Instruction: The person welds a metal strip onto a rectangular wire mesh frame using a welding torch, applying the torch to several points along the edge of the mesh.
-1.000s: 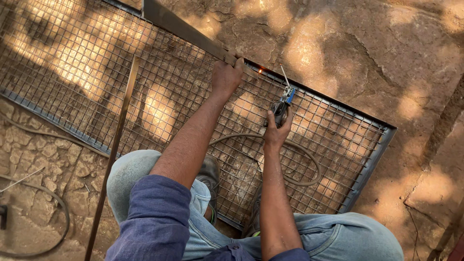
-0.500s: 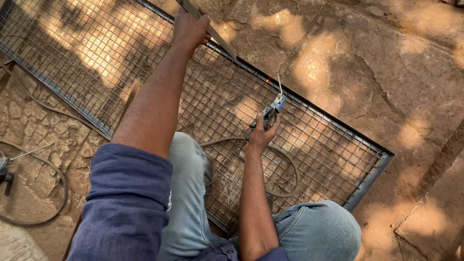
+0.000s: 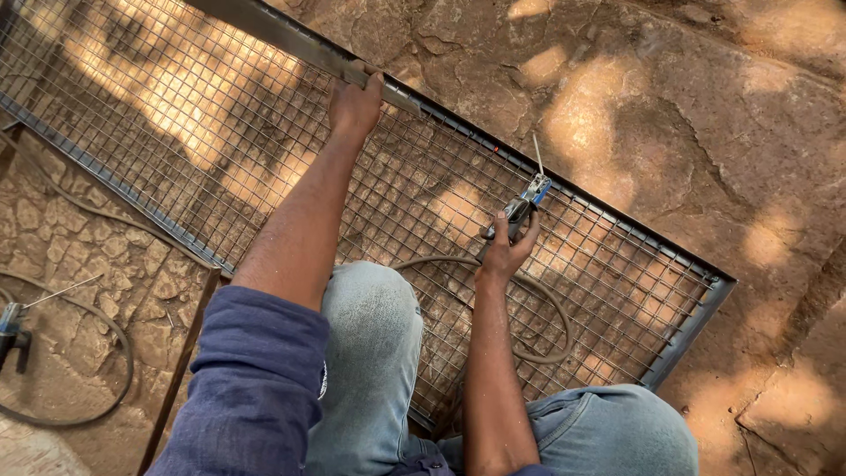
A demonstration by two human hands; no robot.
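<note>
Head view, looking down over bent knees in jeans. Wire mesh panel [image 3: 264, 176] in a grey metal frame [image 3: 696, 317], lying flat on the stone floor [image 3: 670, 115].

Left hand [image 3: 354, 104]: closed around a flat metal bar [image 3: 291, 37] resting along the far edge of the panel; fingers curled over the bar, thumb on the near side.

Right hand [image 3: 504, 254]: clenched on the welding holder [image 3: 522, 208], above the mesh, just inside the far frame rail. Thin rod [image 3: 537, 155] clamped in the holder, pointing up and away toward the far rail; tip close to the rail, contact not confirmed. No arc or flash visible. Small red dot on the far rail, left of the rod; nature unclear.

Cable [image 3: 538, 300] looping across the mesh from the holder toward the knees.

Progress, as judged: frame closed at the visible right corner, mesh seated inside. Bar held in position on the far rail but no fixing visible. Welds along the rails too small to assess; number of finished joints not determinable.

Left of the panel: a second holder [image 3: 12, 328] with rod and cable [image 3: 97, 370] on the floor, plus a thin rusty bar [image 3: 181, 370] leaning past the near rail.

Hidden or cut off: left end of panel, upper end of bar, near rail behind legs.
</note>
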